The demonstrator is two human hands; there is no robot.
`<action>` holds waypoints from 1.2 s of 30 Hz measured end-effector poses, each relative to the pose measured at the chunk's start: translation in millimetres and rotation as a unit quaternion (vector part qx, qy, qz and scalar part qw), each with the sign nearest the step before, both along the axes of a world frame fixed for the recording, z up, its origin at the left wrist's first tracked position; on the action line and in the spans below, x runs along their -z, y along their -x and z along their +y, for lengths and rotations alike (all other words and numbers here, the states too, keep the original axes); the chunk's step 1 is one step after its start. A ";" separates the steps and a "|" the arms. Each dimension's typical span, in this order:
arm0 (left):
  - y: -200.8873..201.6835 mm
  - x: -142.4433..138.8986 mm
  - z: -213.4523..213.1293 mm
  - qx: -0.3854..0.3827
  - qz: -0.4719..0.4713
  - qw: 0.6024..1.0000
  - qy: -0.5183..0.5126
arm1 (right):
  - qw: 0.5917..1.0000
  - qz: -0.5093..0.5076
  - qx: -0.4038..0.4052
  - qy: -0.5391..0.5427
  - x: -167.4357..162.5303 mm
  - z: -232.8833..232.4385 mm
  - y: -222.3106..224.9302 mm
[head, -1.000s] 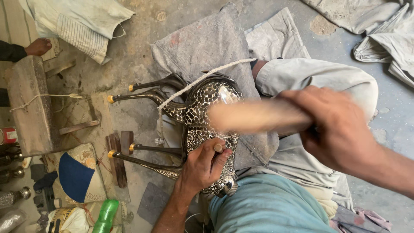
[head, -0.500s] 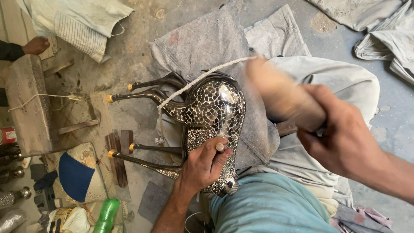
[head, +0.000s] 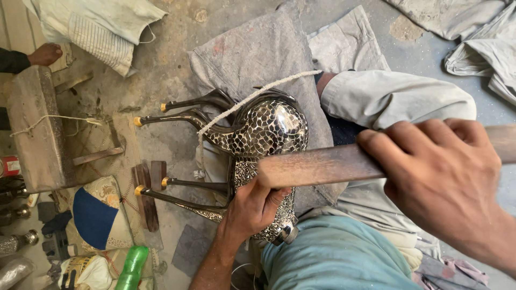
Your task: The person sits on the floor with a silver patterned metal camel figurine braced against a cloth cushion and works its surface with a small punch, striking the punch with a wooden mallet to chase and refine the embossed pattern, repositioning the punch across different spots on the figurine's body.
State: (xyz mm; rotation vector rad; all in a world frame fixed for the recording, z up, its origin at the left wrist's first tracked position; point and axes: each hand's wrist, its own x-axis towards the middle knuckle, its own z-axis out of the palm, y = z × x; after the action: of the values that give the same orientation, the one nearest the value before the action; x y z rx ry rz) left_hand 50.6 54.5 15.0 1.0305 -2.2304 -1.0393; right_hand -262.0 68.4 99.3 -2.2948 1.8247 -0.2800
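Right hand: the right hand is closed in a full fist round one long brown wooden stick, which lies level across the view.
Left hand: the left hand is pressed flat, fingers spread, on the silver-and-black patterned metal animal figure; it grips nothing, it only bears on the body.
Figure: one, lying on its side over the person's lap, on a grey cloth.
Figure's legs: four thin dark legs with brass-coloured tips point left, two upper and two lower.
Stick and figure: the stick's blunt end sits over the figure's middle, just above the left hand; whether it touches the metal cannot be told.
Cord: one white twisted cord runs over the figure's rounded part.
Floor, left: one wooden block tied with string, one green plastic bottle, one blue-and-cream cushion.
Another person: one hand in a dark sleeve at the upper left edge, well apart.
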 end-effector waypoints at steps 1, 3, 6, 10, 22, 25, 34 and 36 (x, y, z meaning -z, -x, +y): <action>-1.1 0.5 0.3 -0.002 0.002 1.000 0.000 | 0.996 -0.086 0.013 0.018 -1.8 -2.3 -2.0; -1.8 1.6 1.4 -0.015 0.009 1.000 0.004 | 0.998 -0.068 0.018 0.004 -7.7 -3.5 -3.7; -3.0 3.4 0.9 0.011 0.032 0.999 0.008 | 0.999 0.038 0.011 -0.031 -13.0 -3.1 -5.6; -4.0 3.8 0.6 -0.002 0.018 1.000 0.009 | 0.999 0.020 0.014 -0.025 -11.2 -2.5 -5.3; 2.9 5.3 5.5 -0.052 0.066 0.993 0.083 | 1.000 0.005 -0.026 -0.011 -21.0 -11.5 -4.8; 0.1 5.8 6.7 -0.075 0.110 0.990 0.037 | 0.979 0.186 -0.031 -0.075 -21.2 -10.6 -5.9; -29.7 -27.4 10.0 -0.260 0.188 0.937 -0.137 | 0.964 -0.036 0.130 -0.229 72.6 16.9 7.7; -28.4 -31.2 6.9 -0.265 0.170 0.939 -0.141 | 0.937 -0.118 0.192 -0.268 100.2 32.1 11.9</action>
State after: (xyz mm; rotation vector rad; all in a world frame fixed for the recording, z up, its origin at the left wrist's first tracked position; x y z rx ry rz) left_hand 79.0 61.4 46.2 1.3547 -1.4384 -1.1885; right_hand -273.9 100.5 -0.9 -1.4740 1.9138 -0.0855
